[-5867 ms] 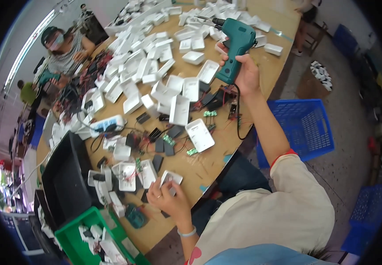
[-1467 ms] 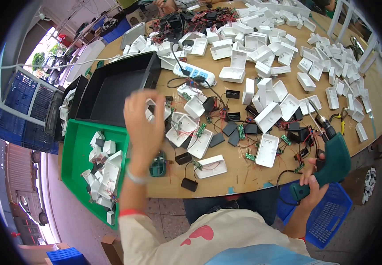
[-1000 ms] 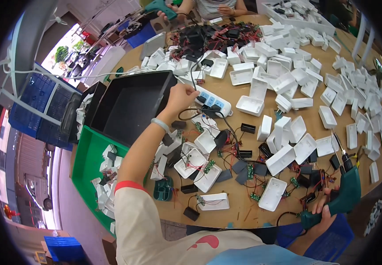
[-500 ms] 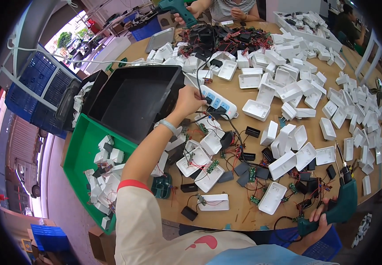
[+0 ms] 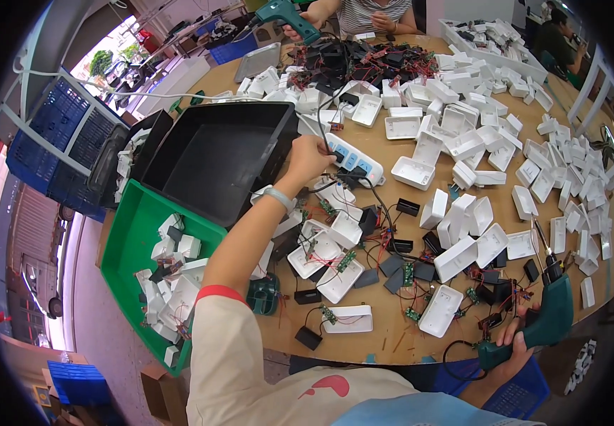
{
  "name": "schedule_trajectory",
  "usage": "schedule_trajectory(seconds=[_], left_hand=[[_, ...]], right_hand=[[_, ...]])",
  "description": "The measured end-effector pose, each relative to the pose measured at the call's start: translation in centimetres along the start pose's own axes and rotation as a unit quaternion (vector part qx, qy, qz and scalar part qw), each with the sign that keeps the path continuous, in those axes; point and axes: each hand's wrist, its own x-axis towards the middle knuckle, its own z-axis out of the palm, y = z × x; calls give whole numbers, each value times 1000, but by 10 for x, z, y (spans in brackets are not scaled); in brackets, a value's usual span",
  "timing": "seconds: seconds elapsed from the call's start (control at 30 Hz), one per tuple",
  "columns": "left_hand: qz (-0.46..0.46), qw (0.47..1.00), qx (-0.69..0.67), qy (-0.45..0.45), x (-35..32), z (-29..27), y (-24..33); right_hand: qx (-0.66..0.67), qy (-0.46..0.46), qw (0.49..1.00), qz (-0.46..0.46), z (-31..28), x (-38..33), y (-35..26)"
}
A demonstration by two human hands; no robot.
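Observation:
At the white power strip with blue sockets (image 5: 371,167), my left hand (image 5: 308,159) reaches over the table. Its fingers are pinched at a black plug (image 5: 337,156) at the strip's near-left end. Another black plug (image 5: 353,175) sits beside it, and a black cord (image 5: 388,220) runs toward me. Low on the right, my right hand (image 5: 511,349) is wrapped round the handle of a green soldering gun (image 5: 552,312), its thin metal tip pointing away from me. Opened white housings (image 5: 442,311), small green circuit boards and black parts with red wires lie between my hands.
A black bin (image 5: 215,160) and a green bin (image 5: 126,248) holding white parts stand left. White housings (image 5: 463,145) heap across the right; black wired parts (image 5: 378,62) pile at the back. Across the table, a co-worker's hand holds another green pistol-shaped tool (image 5: 289,15).
The view has shifted slightly. My left hand stays pinched at the strip and my right hand keeps hold of the soldering gun. The co-worker's tool has shifted slightly.

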Motion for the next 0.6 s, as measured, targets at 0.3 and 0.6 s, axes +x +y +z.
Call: schedule_trajectory(seconds=[0.3, 0.6], left_hand=[[-6, 999, 28, 38, -1, 7, -4], [98, 970, 93, 202, -3, -49, 91]], right_hand=[[16, -14, 1000, -19, 3, -12, -8], [27, -25, 997, -68, -14, -23, -29]])
